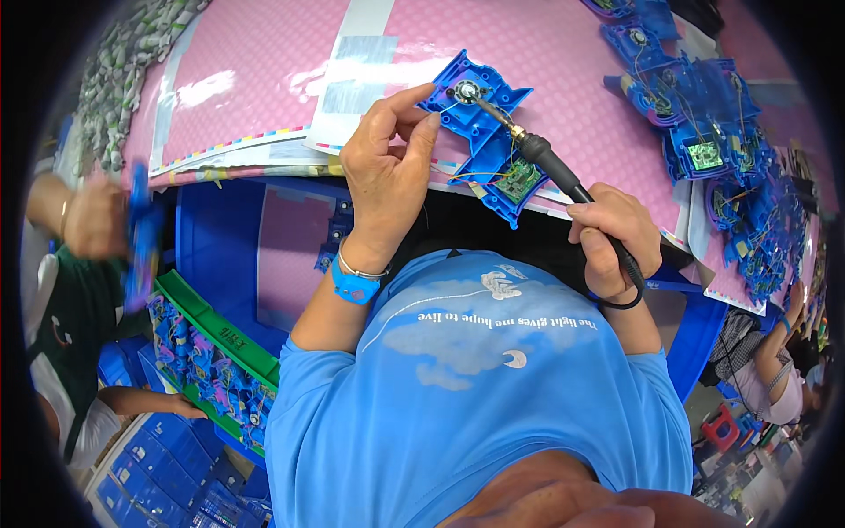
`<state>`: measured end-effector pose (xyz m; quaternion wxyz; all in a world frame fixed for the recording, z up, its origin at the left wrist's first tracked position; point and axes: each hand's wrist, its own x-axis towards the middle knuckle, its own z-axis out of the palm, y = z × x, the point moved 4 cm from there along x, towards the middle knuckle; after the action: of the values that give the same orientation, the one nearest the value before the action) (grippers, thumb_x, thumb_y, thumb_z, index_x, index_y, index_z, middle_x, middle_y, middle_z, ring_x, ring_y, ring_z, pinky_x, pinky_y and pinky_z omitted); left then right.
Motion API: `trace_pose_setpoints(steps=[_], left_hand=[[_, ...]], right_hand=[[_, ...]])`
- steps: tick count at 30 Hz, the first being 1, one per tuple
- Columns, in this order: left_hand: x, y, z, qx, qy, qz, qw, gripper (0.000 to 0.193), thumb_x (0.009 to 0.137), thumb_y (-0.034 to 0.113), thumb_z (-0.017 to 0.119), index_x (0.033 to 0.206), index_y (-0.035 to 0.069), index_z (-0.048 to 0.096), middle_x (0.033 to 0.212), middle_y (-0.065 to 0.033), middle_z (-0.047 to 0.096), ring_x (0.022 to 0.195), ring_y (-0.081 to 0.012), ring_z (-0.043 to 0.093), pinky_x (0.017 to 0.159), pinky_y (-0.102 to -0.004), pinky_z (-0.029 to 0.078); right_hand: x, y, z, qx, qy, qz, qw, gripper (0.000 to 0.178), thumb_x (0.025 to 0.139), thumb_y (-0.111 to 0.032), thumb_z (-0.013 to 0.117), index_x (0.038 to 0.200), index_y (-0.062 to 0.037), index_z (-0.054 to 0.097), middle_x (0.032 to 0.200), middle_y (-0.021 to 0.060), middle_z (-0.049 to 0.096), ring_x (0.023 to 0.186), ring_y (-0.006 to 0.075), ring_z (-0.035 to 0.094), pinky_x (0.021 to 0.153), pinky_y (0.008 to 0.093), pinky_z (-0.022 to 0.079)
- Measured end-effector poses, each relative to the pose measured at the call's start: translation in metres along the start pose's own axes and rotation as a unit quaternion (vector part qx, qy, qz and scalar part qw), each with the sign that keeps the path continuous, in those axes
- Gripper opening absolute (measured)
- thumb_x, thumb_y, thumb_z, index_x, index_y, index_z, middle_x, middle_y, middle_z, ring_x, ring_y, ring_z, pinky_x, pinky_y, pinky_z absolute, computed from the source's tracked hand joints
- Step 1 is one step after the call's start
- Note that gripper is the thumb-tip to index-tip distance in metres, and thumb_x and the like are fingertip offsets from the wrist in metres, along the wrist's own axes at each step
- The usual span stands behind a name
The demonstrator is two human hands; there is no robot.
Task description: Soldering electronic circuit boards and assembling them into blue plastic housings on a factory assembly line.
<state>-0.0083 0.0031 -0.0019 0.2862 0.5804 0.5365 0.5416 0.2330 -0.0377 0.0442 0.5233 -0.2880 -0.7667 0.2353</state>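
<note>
My right hand (616,236) grips a soldering iron (554,164) by its black handle, with the cord trailing below the fingers. The iron's tip meets a round, metal-rimmed part (466,91) inside an open blue plastic shell (480,145). At the shell's left edge, my left hand (387,150) holds on with thumb and index finger, the other fingers curled. A thin pale wire runs near those fingertips. Lower in the shell sit a green circuit board (518,179) and thin coloured wires. The shell lies at the table's near edge.
Several wired blue shells (704,123) are heaped on the right of the pink-covered table (502,35). A blue bin (211,233) stands below at left, near a green-edged crate (211,330) of shells. A co-worker's blurred hand (95,216) holds a blue piece at left; another person sits at right.
</note>
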Motion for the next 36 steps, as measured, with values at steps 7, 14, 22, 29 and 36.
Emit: trace_pose_setpoints(steps=[7, 14, 22, 29, 36], left_hand=[[0.001, 0.009, 0.004, 0.051, 0.019, 0.034, 0.998, 0.028, 0.086, -0.004, 0.072, 0.112, 0.004, 0.065, 0.081, -0.0043, 0.069, 0.066, -0.0086, 0.065, 0.054, -0.0222, 0.048], [0.001, 0.008, 0.004, 0.057, 0.024, 0.049, 0.997, 0.028, 0.086, -0.004, 0.072, 0.112, 0.004, 0.065, 0.080, -0.0047, 0.070, 0.065, -0.0093, 0.064, 0.053, -0.0226, 0.049], [0.002, 0.006, 0.002, 0.061, 0.025, 0.043, 0.997, 0.026, 0.088, -0.002, 0.072, 0.112, 0.002, 0.065, 0.083, -0.0057, 0.071, 0.069, -0.0103, 0.066, 0.056, -0.0245, 0.051], [-0.001, 0.007, -0.013, 0.132, 0.040, 0.115, 0.984, 0.035, 0.087, -0.003, 0.073, 0.120, 0.001, 0.065, 0.084, -0.0085, 0.073, 0.072, -0.0146, 0.068, 0.060, -0.0263, 0.053], [-0.002, 0.008, -0.011, 0.211, 0.047, 0.166, 0.962, 0.041, 0.085, -0.003, 0.075, 0.124, 0.002, 0.064, 0.085, -0.0091, 0.074, 0.070, -0.0156, 0.069, 0.057, -0.0260, 0.054]], right_hand=[[0.003, 0.003, 0.004, 0.015, -0.006, 0.009, 1.000, 0.019, 0.085, -0.011, 0.060, 0.094, 0.0030, 0.068, 0.060, 0.0065, 0.057, 0.050, 0.0173, 0.053, 0.049, 0.0314, 0.037], [0.004, 0.007, 0.006, 0.026, -0.013, 0.008, 1.000, 0.019, 0.085, -0.011, 0.060, 0.094, 0.0037, 0.068, 0.060, 0.0070, 0.056, 0.049, 0.0175, 0.052, 0.046, 0.0309, 0.037], [0.003, 0.004, 0.002, 0.014, -0.005, 0.004, 1.000, 0.021, 0.090, -0.015, 0.061, 0.096, 0.0028, 0.068, 0.060, 0.0063, 0.056, 0.050, 0.0172, 0.052, 0.049, 0.0314, 0.038], [0.005, 0.003, 0.000, 0.023, -0.010, 0.020, 0.999, 0.021, 0.091, -0.017, 0.061, 0.096, 0.0026, 0.068, 0.058, 0.0059, 0.056, 0.050, 0.0173, 0.053, 0.051, 0.0321, 0.038], [0.009, 0.012, 0.011, 0.036, -0.016, 0.034, 0.999, 0.020, 0.088, -0.014, 0.061, 0.093, 0.0038, 0.069, 0.060, 0.0071, 0.056, 0.050, 0.0174, 0.053, 0.048, 0.0310, 0.037]])
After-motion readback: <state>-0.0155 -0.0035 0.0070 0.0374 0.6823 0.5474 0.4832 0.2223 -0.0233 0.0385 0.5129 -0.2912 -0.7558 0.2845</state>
